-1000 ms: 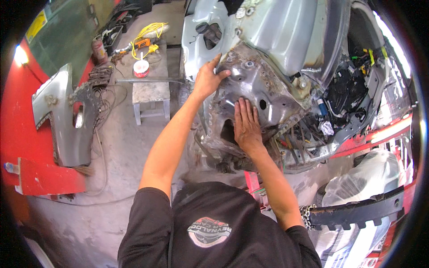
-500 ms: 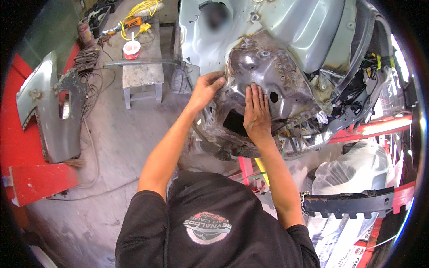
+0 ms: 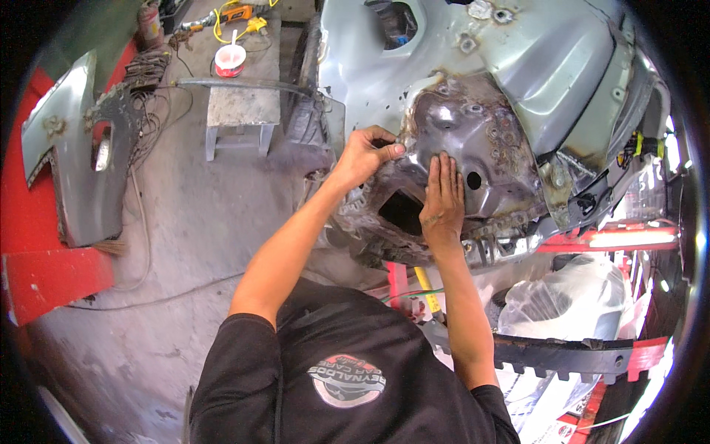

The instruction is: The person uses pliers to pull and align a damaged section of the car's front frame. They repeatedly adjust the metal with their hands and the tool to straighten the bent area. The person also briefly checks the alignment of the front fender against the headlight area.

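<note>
A bare, heat-stained sheet-metal panel (image 3: 510, 166), brownish grey with weld marks and a round hole, sits on the grey car body (image 3: 370, 78). At its left edge, my left hand (image 3: 364, 157) is closed, thumb and curled fingers pinching the metal; the fingertips are partly hidden. My right hand (image 3: 443, 203) lies flat on the panel, its fingers straight and side by side, pointing away from me. It rests between the round hole and a larger dark rectangular opening (image 3: 401, 212). No tool shows in either hand.
Left of the car stands a worn bench (image 3: 244, 107) with a red-and-white tub (image 3: 230, 59) and an orange power tool (image 3: 238, 12). A cut grey fender (image 3: 81, 177) leans against a red structure at far left. A dark notched bar (image 3: 562, 355) lies at lower right.
My view has shifted, so the car and panel appear farther right and lower. Both hands stay on the panel at nearly the same spots, the left one slightly further onto it.
</note>
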Demonstrator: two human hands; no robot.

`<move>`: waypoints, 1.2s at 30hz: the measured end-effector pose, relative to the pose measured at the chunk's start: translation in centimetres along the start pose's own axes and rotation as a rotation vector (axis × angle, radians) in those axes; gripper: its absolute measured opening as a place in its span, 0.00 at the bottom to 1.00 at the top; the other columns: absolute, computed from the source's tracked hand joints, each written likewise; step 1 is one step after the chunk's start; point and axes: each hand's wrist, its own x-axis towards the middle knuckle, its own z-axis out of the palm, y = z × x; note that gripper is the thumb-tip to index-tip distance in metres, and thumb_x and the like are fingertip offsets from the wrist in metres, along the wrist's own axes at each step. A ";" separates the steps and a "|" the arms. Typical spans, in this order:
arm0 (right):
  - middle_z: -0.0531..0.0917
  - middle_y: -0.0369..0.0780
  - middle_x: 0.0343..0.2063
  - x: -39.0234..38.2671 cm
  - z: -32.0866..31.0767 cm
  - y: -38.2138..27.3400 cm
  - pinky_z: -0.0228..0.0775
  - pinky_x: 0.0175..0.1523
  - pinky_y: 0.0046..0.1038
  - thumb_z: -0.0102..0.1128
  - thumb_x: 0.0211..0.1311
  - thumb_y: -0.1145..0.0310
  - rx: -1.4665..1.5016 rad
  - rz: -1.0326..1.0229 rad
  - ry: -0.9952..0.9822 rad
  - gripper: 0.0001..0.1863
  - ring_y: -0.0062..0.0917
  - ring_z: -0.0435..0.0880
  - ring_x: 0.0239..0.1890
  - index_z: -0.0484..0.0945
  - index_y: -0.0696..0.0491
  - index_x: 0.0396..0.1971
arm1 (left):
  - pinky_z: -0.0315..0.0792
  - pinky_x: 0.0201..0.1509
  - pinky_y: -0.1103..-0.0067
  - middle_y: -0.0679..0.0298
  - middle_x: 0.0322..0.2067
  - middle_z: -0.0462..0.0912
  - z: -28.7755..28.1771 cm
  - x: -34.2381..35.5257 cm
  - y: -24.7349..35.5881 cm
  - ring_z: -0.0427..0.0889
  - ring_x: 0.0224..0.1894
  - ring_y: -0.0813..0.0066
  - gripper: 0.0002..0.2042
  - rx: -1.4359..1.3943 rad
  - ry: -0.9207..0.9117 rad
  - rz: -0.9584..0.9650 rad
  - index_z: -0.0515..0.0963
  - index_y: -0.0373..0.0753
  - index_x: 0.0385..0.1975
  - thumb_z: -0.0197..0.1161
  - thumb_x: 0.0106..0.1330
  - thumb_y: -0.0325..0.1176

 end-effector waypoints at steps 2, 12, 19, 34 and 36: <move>0.62 0.47 0.71 0.0 0.0 0.0 0.52 0.75 0.43 0.53 0.63 0.76 -0.006 0.004 -0.010 0.34 0.41 0.60 0.73 0.59 0.58 0.70 | 0.73 0.47 0.78 0.64 0.38 0.85 -0.5 0.1 -0.5 0.79 0.39 0.77 0.11 -0.166 0.012 -0.057 0.83 0.33 0.43 0.66 0.67 0.33; 0.67 0.50 0.67 0.7 -0.9 -0.7 0.59 0.72 0.44 0.57 0.57 0.78 0.044 -0.015 0.026 0.32 0.46 0.66 0.69 0.66 0.60 0.65 | 0.72 0.42 0.81 0.66 0.34 0.85 -1.1 1.4 0.6 0.78 0.35 0.80 0.09 -0.189 -0.030 -0.017 0.84 0.32 0.44 0.61 0.69 0.27; 0.69 0.50 0.65 0.9 -0.9 -0.4 0.61 0.71 0.43 0.59 0.54 0.78 0.062 -0.003 0.040 0.33 0.46 0.68 0.67 0.69 0.59 0.64 | 0.73 0.49 0.79 0.64 0.38 0.86 -1.4 2.0 -0.5 0.80 0.40 0.78 0.11 -0.308 -0.068 -0.069 0.84 0.32 0.46 0.62 0.66 0.28; 0.70 0.47 0.66 0.6 -0.3 -0.2 0.59 0.72 0.44 0.51 0.58 0.78 0.067 0.039 0.072 0.30 0.43 0.67 0.69 0.68 0.57 0.65 | 0.73 0.41 0.79 0.63 0.32 0.84 0.1 0.8 3.8 0.78 0.35 0.79 0.16 -0.006 -0.006 -0.032 0.82 0.27 0.43 0.72 0.62 0.33; 0.72 0.48 0.64 0.7 -0.4 -0.3 0.60 0.71 0.46 0.49 0.56 0.79 0.074 0.033 0.099 0.30 0.43 0.69 0.68 0.70 0.57 0.63 | 0.73 0.41 0.79 0.62 0.33 0.84 0.1 1.2 4.4 0.78 0.36 0.79 0.18 -0.043 0.000 0.004 0.80 0.27 0.46 0.70 0.63 0.34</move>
